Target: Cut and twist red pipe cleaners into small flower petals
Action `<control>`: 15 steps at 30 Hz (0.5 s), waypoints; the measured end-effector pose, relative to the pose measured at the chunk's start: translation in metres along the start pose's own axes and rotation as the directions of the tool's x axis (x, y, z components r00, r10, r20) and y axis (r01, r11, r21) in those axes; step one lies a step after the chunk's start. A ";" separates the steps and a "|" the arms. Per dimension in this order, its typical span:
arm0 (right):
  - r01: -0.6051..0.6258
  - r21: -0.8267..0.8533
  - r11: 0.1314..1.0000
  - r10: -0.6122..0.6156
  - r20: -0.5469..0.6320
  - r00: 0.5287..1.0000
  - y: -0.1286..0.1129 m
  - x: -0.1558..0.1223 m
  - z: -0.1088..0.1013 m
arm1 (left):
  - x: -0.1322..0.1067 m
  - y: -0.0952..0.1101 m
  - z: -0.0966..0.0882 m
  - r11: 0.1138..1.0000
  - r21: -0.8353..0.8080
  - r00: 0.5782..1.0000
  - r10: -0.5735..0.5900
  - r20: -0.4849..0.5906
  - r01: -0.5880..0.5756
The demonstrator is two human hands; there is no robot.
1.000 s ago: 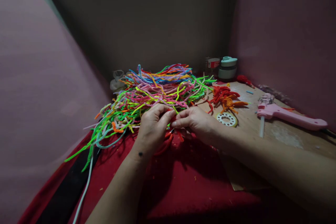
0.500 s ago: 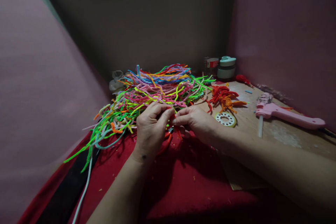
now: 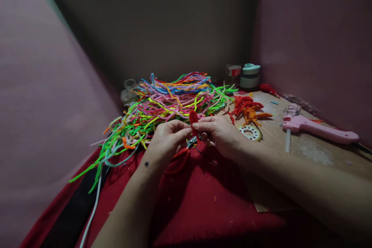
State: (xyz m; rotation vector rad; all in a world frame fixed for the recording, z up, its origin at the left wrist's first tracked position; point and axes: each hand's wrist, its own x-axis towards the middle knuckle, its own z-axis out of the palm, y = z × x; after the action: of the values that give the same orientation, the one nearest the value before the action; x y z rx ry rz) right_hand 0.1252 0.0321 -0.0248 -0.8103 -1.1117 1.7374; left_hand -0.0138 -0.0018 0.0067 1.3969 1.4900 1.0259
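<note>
A red pipe cleaner, bent into a petal-like loop (image 3: 193, 117), stands upright between my hands. My left hand (image 3: 165, 143) pinches it low on the left with thumb and forefinger. From the other side, the fingertips of my right hand (image 3: 223, 133) close on it. Just below are pliers (image 3: 191, 142) with orange-red handles; whether they lie on the cloth or touch a finger is hidden. Behind both hands spreads a big pile of coloured pipe cleaners (image 3: 171, 104).
To the right, a board (image 3: 308, 147) carries red and orange pipe-cleaner pieces (image 3: 250, 109), a white tape roll (image 3: 250, 133) and a pink glue gun (image 3: 316, 126). A teal-lidded container (image 3: 250, 75) stands behind. Red cloth (image 3: 200, 209) covers the front; a white cord (image 3: 94, 211) hangs left.
The red loop now rises above my fingertips, where before it was mostly covered. My left hand has shifted slightly left and down, baring the pliers' jaws.
</note>
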 end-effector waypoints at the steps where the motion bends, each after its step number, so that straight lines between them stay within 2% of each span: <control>1: -0.003 0.000 1.000 0.003 -0.003 1.000 -0.001 0.000 0.000 | 0.000 0.001 0.000 1.000 -0.002 1.000 0.000 -0.009 0.000; 6: -0.040 -0.001 0.999 0.040 -0.003 0.999 -0.006 -0.001 0.001 | -0.002 0.003 -0.002 1.000 0.024 1.000 -0.014 -0.020 0.014; 11: 0.057 -0.016 0.998 -0.056 0.063 0.996 -0.005 0.001 0.000 | 0.001 -0.002 -0.001 0.997 -0.072 0.998 0.033 -0.052 -0.036; 15: 0.054 0.027 0.998 -0.055 0.036 0.998 -0.002 0.004 -0.001 | 0.004 -0.008 0.000 0.982 -0.180 0.997 0.063 0.034 -0.056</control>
State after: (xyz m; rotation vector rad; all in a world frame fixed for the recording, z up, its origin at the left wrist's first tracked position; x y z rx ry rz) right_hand 0.1252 0.0360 -0.0236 -0.7283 -1.1235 1.7237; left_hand -0.0166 0.0016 -0.0009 1.3326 1.2997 1.1337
